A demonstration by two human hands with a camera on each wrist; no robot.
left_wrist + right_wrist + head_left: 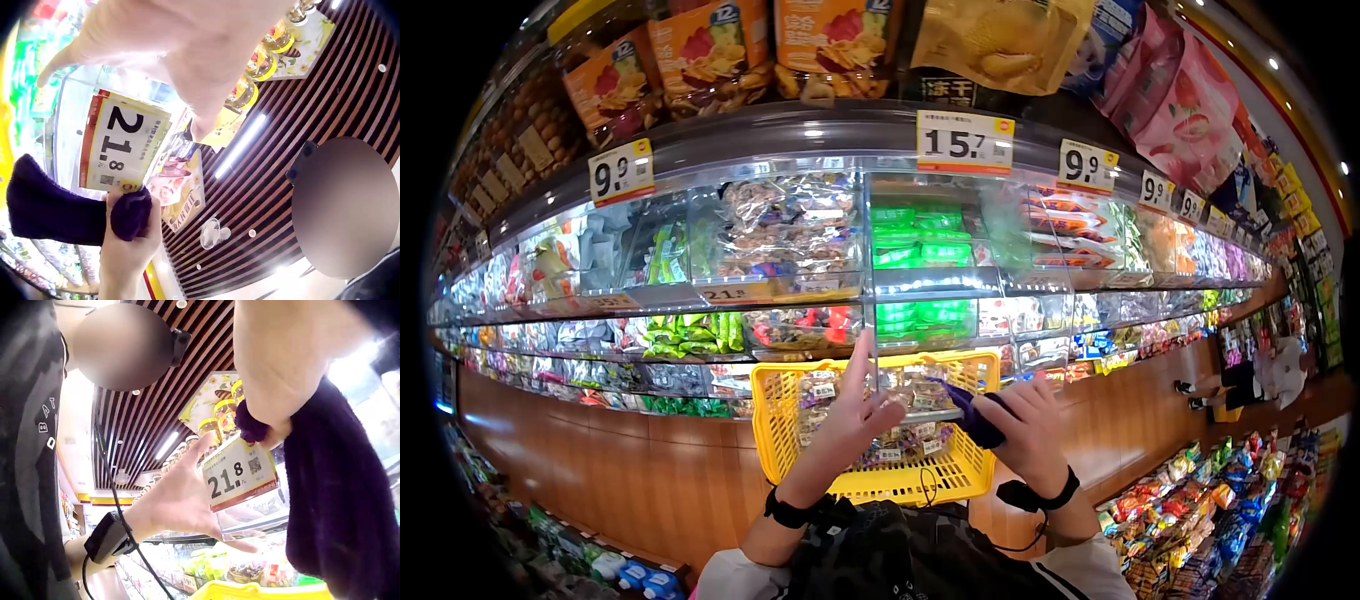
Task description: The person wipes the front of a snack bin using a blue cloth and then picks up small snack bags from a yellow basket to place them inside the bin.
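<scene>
One purple cloth (pixel 977 423) poking out of the right grip (pixel 1032 430), which is curled round it, left grip (pixel 847 425) spread apart, one 21.8 price sign (pixel 122 144) between them, one yellow basket (pixel 772 430) below

black wrist straps (pixel 792 511) | boxy black wrist camera (pixel 107 538) | thin black cable (pixel 147 569) | dark camouflage-patterned top (pixel 850 555), white lettering (pixel 47 415) | pale sleeves (pixel 1095 570), dark stripes on the right
</scene>
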